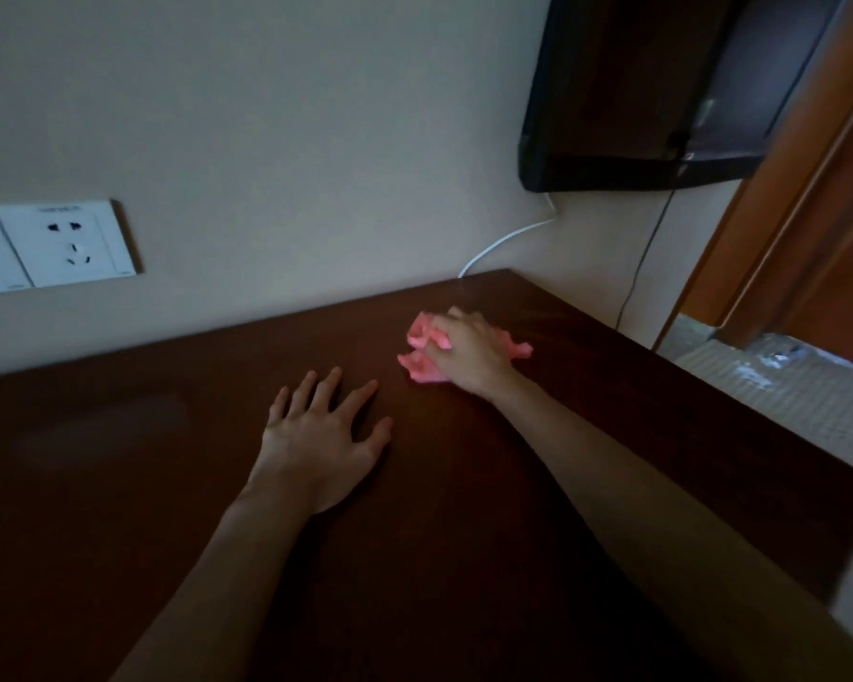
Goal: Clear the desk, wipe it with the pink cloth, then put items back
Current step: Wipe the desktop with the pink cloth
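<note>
Pink cloth lies bunched near the far right corner of the desk, gripped under the right hand. Left hand rests flat, fingers spread. Judged soft, light, crushable; best gathered from above.

Dim room, soft blur throughout, wide-angle bending at edges

Dark wooden desk — pink cloth crumpled near its far corner.
</note>
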Available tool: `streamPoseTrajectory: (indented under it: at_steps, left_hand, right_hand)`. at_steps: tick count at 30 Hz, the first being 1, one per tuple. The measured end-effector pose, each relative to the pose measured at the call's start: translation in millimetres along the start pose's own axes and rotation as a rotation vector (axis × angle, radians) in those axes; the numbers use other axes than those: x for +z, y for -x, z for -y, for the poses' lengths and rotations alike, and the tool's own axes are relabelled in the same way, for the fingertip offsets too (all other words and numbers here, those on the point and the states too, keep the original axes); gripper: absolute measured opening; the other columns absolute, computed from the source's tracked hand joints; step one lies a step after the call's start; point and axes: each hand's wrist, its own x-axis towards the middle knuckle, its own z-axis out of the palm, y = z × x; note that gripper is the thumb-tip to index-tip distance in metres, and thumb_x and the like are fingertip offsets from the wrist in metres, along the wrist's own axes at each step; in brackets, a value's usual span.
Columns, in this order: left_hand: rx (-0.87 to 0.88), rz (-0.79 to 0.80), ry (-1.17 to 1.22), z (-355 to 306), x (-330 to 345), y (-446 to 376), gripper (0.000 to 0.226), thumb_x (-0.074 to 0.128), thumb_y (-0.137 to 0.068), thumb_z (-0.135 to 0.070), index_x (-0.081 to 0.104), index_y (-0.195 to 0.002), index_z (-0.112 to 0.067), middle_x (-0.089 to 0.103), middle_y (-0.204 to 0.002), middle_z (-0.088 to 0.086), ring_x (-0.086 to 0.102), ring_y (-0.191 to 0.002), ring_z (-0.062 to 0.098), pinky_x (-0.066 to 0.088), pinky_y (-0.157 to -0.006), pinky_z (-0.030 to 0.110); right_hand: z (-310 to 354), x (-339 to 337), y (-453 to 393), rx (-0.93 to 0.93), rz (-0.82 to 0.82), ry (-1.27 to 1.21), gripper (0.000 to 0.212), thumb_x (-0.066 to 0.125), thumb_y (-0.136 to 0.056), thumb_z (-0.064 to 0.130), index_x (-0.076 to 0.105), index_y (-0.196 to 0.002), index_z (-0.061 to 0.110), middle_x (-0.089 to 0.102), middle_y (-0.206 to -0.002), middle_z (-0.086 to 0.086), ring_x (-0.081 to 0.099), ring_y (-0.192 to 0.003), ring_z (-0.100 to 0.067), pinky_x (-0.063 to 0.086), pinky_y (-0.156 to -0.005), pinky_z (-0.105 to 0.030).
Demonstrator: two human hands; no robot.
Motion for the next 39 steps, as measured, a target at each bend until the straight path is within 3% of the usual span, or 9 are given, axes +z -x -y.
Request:
streamPoseTrajectory:
  at_steps: [3, 6, 10, 14, 17, 25, 30, 35, 39]
  left_hand:
    - [-0.012, -0.015, 0.004, -0.4, 3.1, 1.3, 0.066, 0.021, -0.096, -0.073, 0.013, -0.157, -0.050, 0.004, -0.170, -0.003, -0.002, -0.156, 0.022, -0.001, -0.126, 0.045]
    - [-0.016, -0.010, 0.003, 0.1, 5.1, 2.0, 0.067, 0.021, -0.096, -0.073, 0.013, -0.158, -0.049, 0.004, -0.170, -0.002, -0.001, -0.156, 0.023, 0.000, -0.126, 0.047]
    - [-0.014, -0.011, -0.009, 2.1, 7.6, -0.9, 0.068, 0.020, -0.096, -0.073, 0.012, -0.159, -0.047, 0.003, -0.170, 0.000, -0.002, -0.156, 0.024, -0.001, -0.125, 0.048]
    - [-0.008, -0.011, -0.008, 4.1, 8.1, -2.8, 0.068, 0.019, -0.096, -0.073, 0.011, -0.159, -0.048, 0.003, -0.170, 0.001, -0.002, -0.156, 0.025, -0.001, -0.125, 0.048]
    - [-0.005, -0.007, -0.008, 2.8, 6.3, -4.0, 0.068, 0.017, -0.095, -0.074, 0.009, -0.158, -0.049, 0.002, -0.170, 0.000, -0.004, -0.156, 0.024, -0.002, -0.125, 0.046]
    - [0.007, -0.041, 0.020, 7.7, 5.6, -5.5, 0.069, 0.019, -0.094, -0.077, 0.010, -0.157, -0.051, 0.002, -0.170, -0.002, -0.005, -0.156, 0.022, -0.001, -0.126, 0.046]
    - [0.003, -0.040, 0.037, 1.9, 3.5, -2.2, 0.068, 0.022, -0.094, -0.076, 0.015, -0.157, -0.051, 0.005, -0.170, -0.003, -0.002, -0.156, 0.021, -0.001, -0.126, 0.044]
    - [-0.007, -0.043, 0.025, 0.1, 5.4, 1.5, 0.067, 0.024, -0.095, -0.074, 0.017, -0.157, -0.050, 0.007, -0.170, -0.003, 0.001, -0.156, 0.021, 0.000, -0.125, 0.043]
    - [-0.016, -0.037, 0.009, 0.3, 6.7, 2.0, 0.067, 0.022, -0.096, -0.073, 0.016, -0.158, -0.048, 0.007, -0.170, 0.000, 0.000, -0.157, 0.023, 0.000, -0.126, 0.046]
  right_hand:
    - [12.5, -15.4, 84.0, -0.095, 0.023, -0.006, 0.045, 0.040, -0.087, 0.055, 0.065, -0.118, 0.033, 0.060, -0.114, 0.000, 0.057, -0.104, -0.028, 0.047, -0.085, -0.044]
    - [23.3, -37.6, 159.8, -0.219, 0.099, -0.031, 0.007, 0.053, -0.095, 0.042, 0.057, -0.100, 0.039, 0.053, -0.105, 0.014, 0.046, -0.094, -0.006, 0.039, -0.081, -0.031]
    - [23.7, -48.8, 191.1, -0.324, 0.199, -0.066, 0.020, 0.055, -0.096, 0.041, 0.063, -0.114, 0.036, 0.053, -0.120, 0.016, 0.044, -0.107, -0.002, 0.036, -0.093, -0.028]
    - [12.9, -27.2, 120.0, -0.251, 0.097, -0.063, 0.029, 0.047, -0.091, 0.051, 0.065, -0.104, 0.033, 0.058, -0.110, 0.009, 0.056, -0.100, -0.017, 0.050, -0.086, -0.046]
    - [1.1, -9.3, 34.6, -0.103, 0.030, -0.047, 0.041, 0.045, -0.087, 0.061, 0.068, -0.109, 0.034, 0.061, -0.112, 0.002, 0.061, -0.108, -0.028, 0.049, -0.088, -0.040]
    - [-1.8, 34.3, -108.1, 0.051, -0.024, 0.028, 0.030, 0.054, -0.090, 0.034, 0.071, -0.110, 0.019, 0.067, -0.126, -0.006, 0.060, -0.119, -0.033, 0.045, -0.098, -0.038]
    - [13.7, 3.0, -29.3, -0.017, 0.028, -0.001, 0.056, 0.039, -0.078, 0.068, 0.063, -0.118, 0.038, 0.063, -0.120, 0.000, 0.060, -0.116, -0.031, 0.049, -0.096, -0.048]
    - [14.8, -21.2, 103.9, -0.208, 0.053, 0.003, 0.037, 0.045, -0.088, 0.049, 0.064, -0.113, 0.031, 0.060, -0.107, 0.003, 0.059, -0.097, -0.025, 0.050, -0.081, -0.045]
    - [19.5, -44.1, 172.6, -0.303, 0.157, -0.025, 0.024, 0.052, -0.097, 0.043, 0.060, -0.118, 0.037, 0.054, -0.116, 0.015, 0.048, -0.103, -0.006, 0.041, -0.091, -0.035]
